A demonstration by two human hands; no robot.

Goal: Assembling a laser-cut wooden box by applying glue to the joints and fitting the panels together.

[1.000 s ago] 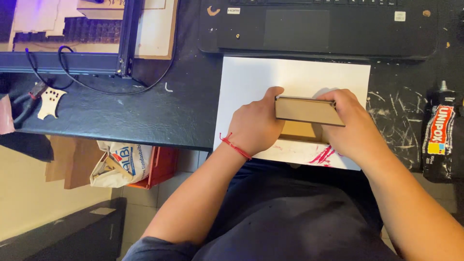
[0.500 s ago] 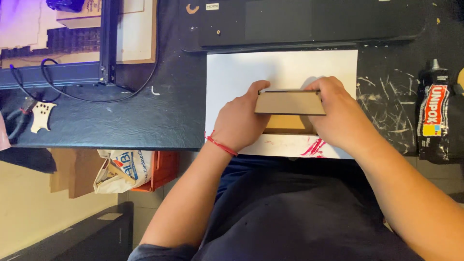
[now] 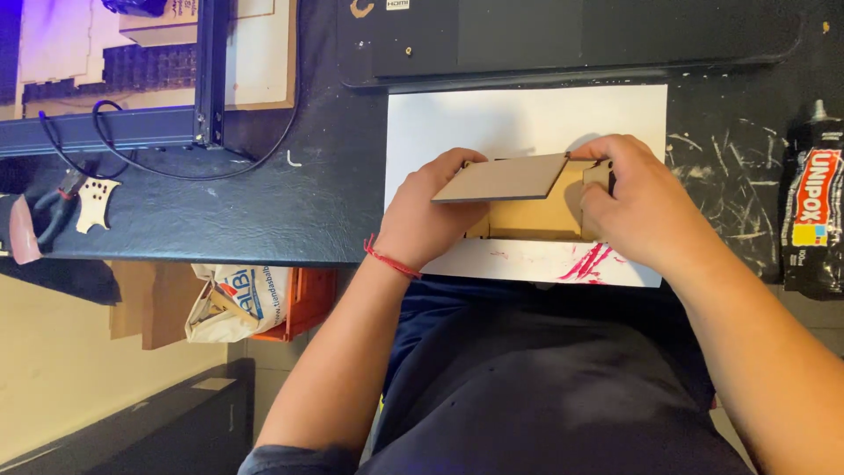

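Observation:
A small brown fibreboard box (image 3: 534, 215) rests on a white sheet of paper (image 3: 527, 119) marked with pink streaks near its front edge. A flat brown lid panel (image 3: 501, 178) lies tilted over the box top. My left hand (image 3: 431, 215) grips the box's left end and holds the panel's left side. My right hand (image 3: 637, 207) clasps the box's right end, fingers curled over its top corner. A red string bracelet circles my left wrist.
A black laptop (image 3: 571, 40) sits behind the paper on the dark desk (image 3: 264, 202). A black glue tube (image 3: 813, 211) lies at the right. A framed machine with wooden sheets (image 3: 132, 79) and cables stands at the left. Bags lie on the floor (image 3: 237, 303).
The lid panel lay level across the box top; now it is tilted and shifted left, showing the box's inside. My right hand has moved onto the box's right corner.

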